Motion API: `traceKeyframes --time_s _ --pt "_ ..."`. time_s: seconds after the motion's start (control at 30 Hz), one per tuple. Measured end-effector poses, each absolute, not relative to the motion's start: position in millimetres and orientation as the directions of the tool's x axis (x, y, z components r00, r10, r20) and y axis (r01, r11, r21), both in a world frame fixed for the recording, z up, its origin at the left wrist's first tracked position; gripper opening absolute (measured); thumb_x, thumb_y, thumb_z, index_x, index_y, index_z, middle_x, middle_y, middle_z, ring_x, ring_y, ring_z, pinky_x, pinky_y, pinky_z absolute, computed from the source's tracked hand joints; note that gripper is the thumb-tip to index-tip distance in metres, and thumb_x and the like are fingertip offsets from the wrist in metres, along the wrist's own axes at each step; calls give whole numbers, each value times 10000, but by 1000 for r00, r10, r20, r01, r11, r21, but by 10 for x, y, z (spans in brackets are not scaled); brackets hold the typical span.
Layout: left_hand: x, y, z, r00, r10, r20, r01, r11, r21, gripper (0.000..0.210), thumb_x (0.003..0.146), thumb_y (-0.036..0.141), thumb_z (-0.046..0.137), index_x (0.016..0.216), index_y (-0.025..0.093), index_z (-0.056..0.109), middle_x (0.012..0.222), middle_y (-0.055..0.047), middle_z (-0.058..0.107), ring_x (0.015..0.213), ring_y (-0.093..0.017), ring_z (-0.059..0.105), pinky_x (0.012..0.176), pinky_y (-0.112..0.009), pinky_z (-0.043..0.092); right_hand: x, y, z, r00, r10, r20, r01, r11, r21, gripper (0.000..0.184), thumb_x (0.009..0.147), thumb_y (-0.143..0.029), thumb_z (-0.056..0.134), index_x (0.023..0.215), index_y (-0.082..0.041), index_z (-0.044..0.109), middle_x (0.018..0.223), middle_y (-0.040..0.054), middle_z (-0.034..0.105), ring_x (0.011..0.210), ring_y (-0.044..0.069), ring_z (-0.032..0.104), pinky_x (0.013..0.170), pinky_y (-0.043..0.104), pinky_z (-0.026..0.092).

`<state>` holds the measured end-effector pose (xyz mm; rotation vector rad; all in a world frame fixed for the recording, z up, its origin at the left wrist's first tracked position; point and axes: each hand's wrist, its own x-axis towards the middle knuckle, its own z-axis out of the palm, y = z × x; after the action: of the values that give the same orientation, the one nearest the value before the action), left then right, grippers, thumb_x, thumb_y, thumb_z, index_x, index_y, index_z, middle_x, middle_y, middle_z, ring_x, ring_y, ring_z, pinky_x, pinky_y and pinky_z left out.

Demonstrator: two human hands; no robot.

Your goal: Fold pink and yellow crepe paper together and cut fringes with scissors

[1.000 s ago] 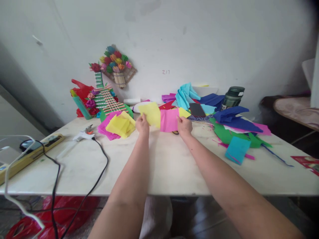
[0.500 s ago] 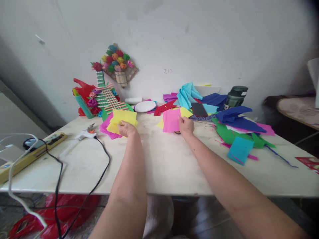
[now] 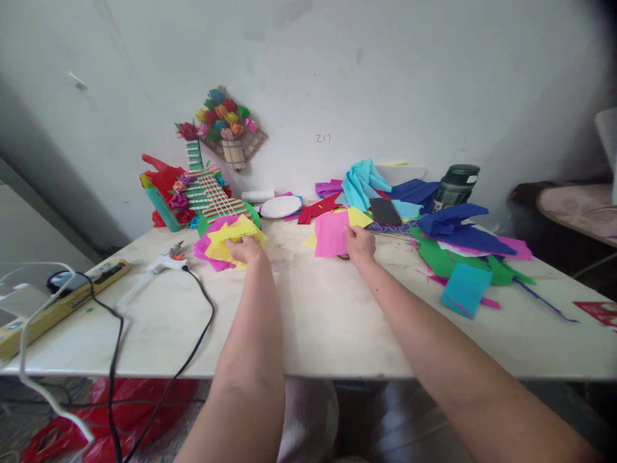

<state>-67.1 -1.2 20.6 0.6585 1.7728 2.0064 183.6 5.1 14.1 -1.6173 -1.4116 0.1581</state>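
Observation:
My left hand [image 3: 245, 248] is closed on a crumpled piece of yellow crepe paper [image 3: 231, 230]. Under it lies magenta crepe paper [image 3: 207, 251], partly covered. My right hand [image 3: 361, 243] pinches the right edge of a pink crepe paper square [image 3: 330, 234]. Behind that square, corners of another yellow sheet [image 3: 359, 218] stick out on both sides. A dark curved object, mostly hidden, peeks out below the pink square near my fingers.
At the left lie a white glue gun [image 3: 166, 260] with a black cord and a yellow power strip [image 3: 72, 299]. A guitar-shaped craft [image 3: 212, 193] stands behind my left hand. A phone [image 3: 384, 211], a dark bottle [image 3: 456, 186] and blue and green paper [image 3: 443, 260] lie right.
The yellow paper at my left hand has gone from lying fairly flat to bunched and folded, showing more magenta beneath. My right hand and the pink square have stayed in place.

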Motion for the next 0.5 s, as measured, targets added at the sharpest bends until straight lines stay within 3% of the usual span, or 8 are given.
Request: traceKeyframes --time_s 0.07,0.2,0.4,0.5 --pt "-629 -11 227 -904 425 -34 -103 -139 985 387 820 100 342 1204 150 348 869 -89 612 683 -127 619 536 -215 444 1835 47 149 319 835 448 707 105 -699 322 809 -410 464 655 -196 649 656 58 623 616 169 489 527 260 273" --pt "-556 -15 242 -896 426 -125 -202 -141 969 209 823 204 397 1003 139 481 749 -92 624 618 -148 621 499 -233 457 1834 41 155 313 845 434 708 97 -700 330 809 -421 459 644 -195 635 668 63 624 621 175 487 534 265 281" --pt "-413 26 206 -869 494 -6 -150 -253 956 195 767 352 489 750 158 495 601 -26 587 502 -124 582 501 -237 461 1844 107 98 296 823 484 666 185 -723 353 794 -424 458 561 -189 580 570 30 563 591 161 450 551 258 309" --pt "-196 45 228 -717 687 123 -113 -289 951 319 707 469 561 709 156 498 569 -17 577 456 -115 559 479 -230 441 1851 160 67 285 815 504 606 254 -754 361 783 -421 471 519 -184 536 513 -3 503 553 139 408 549 248 313"
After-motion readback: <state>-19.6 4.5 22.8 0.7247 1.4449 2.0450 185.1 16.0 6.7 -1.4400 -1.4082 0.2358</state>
